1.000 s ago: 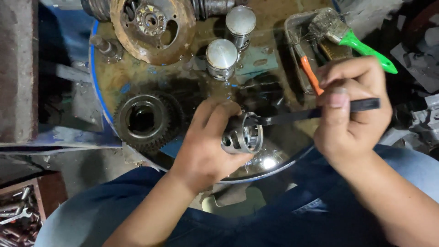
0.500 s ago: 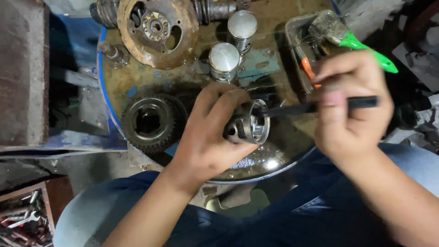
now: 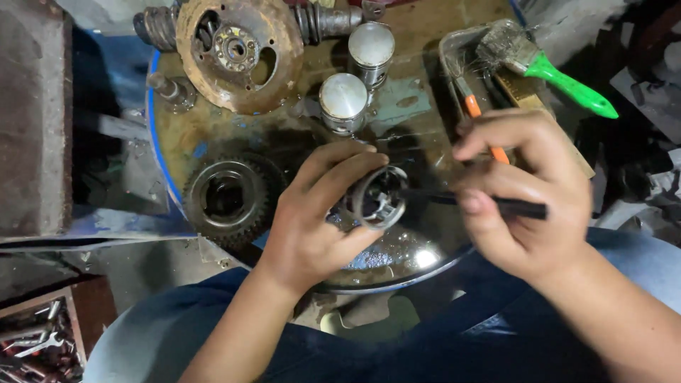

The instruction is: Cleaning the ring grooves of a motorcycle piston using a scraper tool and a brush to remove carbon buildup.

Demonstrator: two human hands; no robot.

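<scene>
My left hand (image 3: 312,220) grips a small round metal engine part (image 3: 377,198), open end turned towards the right. My right hand (image 3: 521,202) holds a thin black tool (image 3: 521,207) like a pen, and its tip reaches into the part's opening. Both hands hover over a shiny metal bowl (image 3: 397,262) at the near edge of a rusty, oily drum top (image 3: 284,135).
On the drum top lie two silver pistons (image 3: 344,99), a dark toothed gear (image 3: 227,198), a rusty round plate (image 3: 237,50) and a tray (image 3: 461,50) with a green-handled brush (image 3: 546,67). A box of wrenches (image 3: 35,340) sits at the lower left.
My left hand has turned the metal part so that its opening faces the tool more. My right hand has shifted slightly left with the tool tip inside the part.
</scene>
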